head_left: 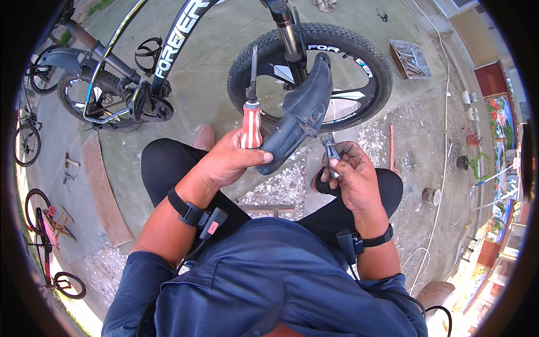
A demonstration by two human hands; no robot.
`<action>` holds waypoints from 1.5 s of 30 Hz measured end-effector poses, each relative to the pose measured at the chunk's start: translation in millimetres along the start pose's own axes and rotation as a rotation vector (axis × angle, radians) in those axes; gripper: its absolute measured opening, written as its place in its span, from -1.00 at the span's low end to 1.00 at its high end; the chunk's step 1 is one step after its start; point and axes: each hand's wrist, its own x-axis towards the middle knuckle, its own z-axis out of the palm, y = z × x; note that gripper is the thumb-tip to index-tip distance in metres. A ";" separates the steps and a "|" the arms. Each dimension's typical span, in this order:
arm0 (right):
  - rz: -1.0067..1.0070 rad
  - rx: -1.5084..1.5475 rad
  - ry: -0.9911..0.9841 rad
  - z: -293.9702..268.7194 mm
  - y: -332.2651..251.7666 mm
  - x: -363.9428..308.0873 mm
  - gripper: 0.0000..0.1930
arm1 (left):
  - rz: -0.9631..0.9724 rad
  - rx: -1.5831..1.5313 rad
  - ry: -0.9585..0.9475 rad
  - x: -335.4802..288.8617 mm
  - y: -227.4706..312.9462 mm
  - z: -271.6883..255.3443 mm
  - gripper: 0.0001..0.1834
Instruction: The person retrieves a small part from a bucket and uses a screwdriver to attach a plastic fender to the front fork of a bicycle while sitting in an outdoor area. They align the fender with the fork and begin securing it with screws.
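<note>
My left hand [220, 163] is closed round a screwdriver [252, 126] with a red-and-white striped handle, its shaft pointing up and away. The thumb of the same hand also presses on the near end of a black plastic mudguard [297, 118], which slants up to the right. In my right hand [357, 174], just right of the mudguard, a small dark grey bracket-like piece [330, 153] is pinched between thumb and fingers. The mudguard hides part of the front wheel [382, 78] of a black bicycle [175, 48] standing in front of me.
A box of tools [412, 60] sits at the far right. A hammer [70, 162] and a long brown board [105, 185] lie on the floor at left. A pale hose [446, 129] runs down the right side. More bicycles [42, 244] stand at the left edge.
</note>
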 end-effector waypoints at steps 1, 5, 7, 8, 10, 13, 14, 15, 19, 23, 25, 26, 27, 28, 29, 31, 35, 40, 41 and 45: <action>0.006 -0.104 0.045 7.0 -2.3 -7.7 -0.77 | 0.008 0.016 0.001 -0.3 -2.9 -1.4 -0.67; -0.206 -0.416 0.089 14.5 0.0 -18.7 -0.80 | 0.025 0.067 0.020 -2.9 -8.2 1.0 -0.68; -0.239 -0.530 0.139 15.7 -4.3 -20.4 -0.82 | 0.031 0.089 0.024 -5.7 -7.9 1.7 -0.68; -0.256 -0.587 0.164 16.4 -6.8 -21.4 -0.83 | 0.034 0.100 0.020 -6.3 -10.6 -1.3 -0.68; -0.342 -0.633 0.193 16.5 -8.5 -21.9 -0.82 | 0.017 0.113 0.010 -7.7 -9.8 -2.1 -0.66; -0.465 -0.723 0.226 9.5 -1.3 -16.8 -0.81 | -0.018 0.109 0.008 -11.2 -5.7 -0.2 -0.62; -0.447 -0.731 0.200 9.9 -3.2 -17.0 -0.81 | -0.015 0.104 0.011 -11.9 -5.6 0.1 -0.62; -0.428 -0.739 0.172 12.0 -6.7 -17.0 -0.82 | -0.012 0.098 0.016 -13.2 -5.9 -0.1 -0.62; -0.148 -0.500 0.102 19.4 -16.1 -21.6 -0.85 | 0.000 0.120 0.013 -16.4 -4.8 -1.9 -0.62; -0.153 -0.283 0.061 13.0 -3.1 -13.7 -0.82 | 0.003 0.153 0.024 -19.2 1.7 3.6 -0.63; -0.088 -0.160 0.031 14.4 -3.2 -13.4 -0.79 | 0.007 0.175 0.030 -21.2 1.9 2.7 -0.63; -0.082 -0.142 0.027 14.7 -2.5 -13.4 -0.77 | 0.014 0.181 0.030 -21.6 1.1 1.8 -0.64; -0.076 -0.124 0.024 14.4 -1.6 -13.3 -0.76 | 0.020 0.189 0.029 -21.7 0.6 1.4 -0.64; -0.070 -0.106 0.022 14.0 -1.1 -13.4 -0.74 | 0.023 0.187 0.038 -21.9 0.7 2.3 -0.64; -0.066 -0.104 0.019 13.7 -1.1 -13.7 -0.73 | 0.026 0.185 0.046 -22.2 1.0 3.8 -0.64; -0.056 -0.097 0.013 13.6 -1.4 -14.5 -0.72 | 0.029 0.202 0.040 -22.5 0.5 2.6 -0.63; -0.051 -0.087 -0.005 14.5 -1.5 -15.3 -0.71 | 0.034 0.230 0.011 -21.9 -2.6 -2.5 -0.57; -0.029 -0.044 0.002 16.4 -2.1 -17.2 -0.70 | 0.026 0.239 0.052 -23.2 1.5 5.3 -0.65; -0.029 -0.049 0.004 15.5 -1.3 -16.8 -0.69 | 0.025 0.244 0.048 -23.2 1.6 5.2 -0.66; -0.022 -0.061 0.007 12.9 1.8 -15.2 -0.65 | 0.022 0.245 0.039 -23.7 3.3 6.8 -0.66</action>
